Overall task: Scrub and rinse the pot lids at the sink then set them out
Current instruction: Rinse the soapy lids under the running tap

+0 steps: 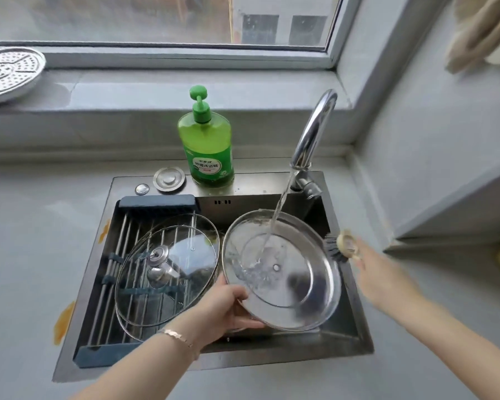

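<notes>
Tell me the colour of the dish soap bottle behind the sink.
The dish soap bottle is bright green, pump included, with a green-and-white label; the head view shows it.

"How many lids in the sink (351,327)?"
"Two: one steel lid (298,287) at three o'clock, one glass lid (185,255) at nine."
"And besides?"
"One brush (341,246), one tap (315,125), one soap bottle (207,145) at twelve, one steamer plate (6,73) at ten."
</notes>
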Available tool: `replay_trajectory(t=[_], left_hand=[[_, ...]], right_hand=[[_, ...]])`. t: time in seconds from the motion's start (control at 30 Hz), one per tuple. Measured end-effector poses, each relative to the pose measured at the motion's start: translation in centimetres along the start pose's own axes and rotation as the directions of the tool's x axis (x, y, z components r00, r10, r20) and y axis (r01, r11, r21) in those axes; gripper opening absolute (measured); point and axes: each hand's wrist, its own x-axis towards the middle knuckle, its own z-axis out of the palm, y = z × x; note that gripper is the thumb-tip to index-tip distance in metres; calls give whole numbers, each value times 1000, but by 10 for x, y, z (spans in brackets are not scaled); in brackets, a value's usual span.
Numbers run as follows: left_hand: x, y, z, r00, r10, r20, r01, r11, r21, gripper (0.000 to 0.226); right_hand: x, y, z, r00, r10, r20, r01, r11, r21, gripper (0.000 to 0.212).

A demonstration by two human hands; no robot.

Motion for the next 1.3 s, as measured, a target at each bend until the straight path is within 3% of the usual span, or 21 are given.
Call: replay_trajectory(t=[0.13,0.23,0.3,0.47,0.6,0.77,0.87,0.93,1.0,1.1,1.23,1.3], left_hand=[[-16,12,-9,993,115,-12,-115,993,-1,58],[-26,15,-11,987,159,-5,-159,987,15,63],[-30,14,-10,985,173,7,-173,983,59,64],[-39,21,-7,965,264,12,-264,963,53,66],[-43,27,-2,952,305,13,-305,949,77,66],[-47,36,-1,946,324,-6,-323,945,55,67],[-49,33,2,951,310,-10,-307,947,95,66],[-48,27,8,962,273,20,-273,954,121,63],[-49,21,15,972,227,58,-234,961,145,62],[-53,20,18,970,231,77,-240,958,156,63],[-61,36,11,939,345,2,-340,923,180,62],[-65,43,8,921,388,-26,-376,905,202,60]], right_hand=[[0,-31,20,971,-212,109,224,968,-112,46],[-23,-66,46,891,-420,170,429,903,-15,50],[-31,-86,50,843,-520,138,515,854,76,48],[12,-83,28,947,-322,9,320,944,76,49],[-17,-95,34,869,-495,6,489,859,153,48],[7,-75,19,948,-317,26,314,945,89,48],[-20,-89,27,897,-441,44,431,891,138,49],[-26,-109,27,858,-514,-19,503,831,236,47],[-6,-123,24,863,-492,-119,506,834,221,46],[35,-122,16,926,-340,-164,365,918,155,47],[54,-88,14,980,-185,-72,188,982,31,47],[42,-76,19,984,-177,-25,177,984,-9,47]])
